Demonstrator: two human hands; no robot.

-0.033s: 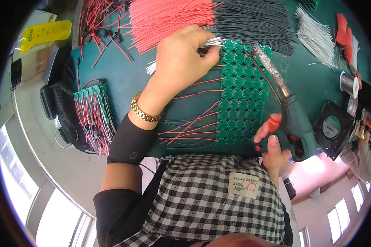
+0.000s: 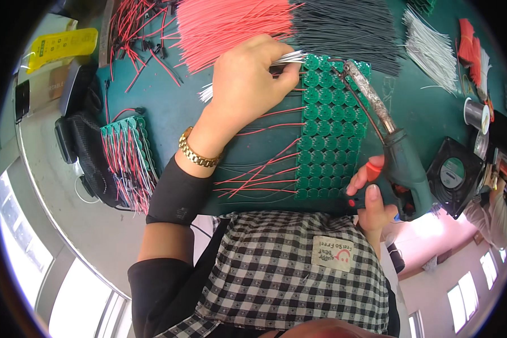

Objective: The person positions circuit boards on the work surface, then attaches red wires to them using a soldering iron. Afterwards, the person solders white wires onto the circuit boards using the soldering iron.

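Note:
My left hand pinches a bundle of white wires. Their tips are at the upper left corner of a green panel of small round circuit boards, and their other ends stick out behind the wrist. Red and thin dark wires run leftward from the panel's left edge. Low on the right, my right hand grips a dark green soldering gun with a red trigger. Its hot-end barrel leans over the panel's upper right part, with a thin feed tube alongside. The tip appears close to the boards; contact is unclear.
Red wires and black wires lie in thick piles at the back. White wires, a solder spool and a black fan sit on the right. A wired board panel lies at left.

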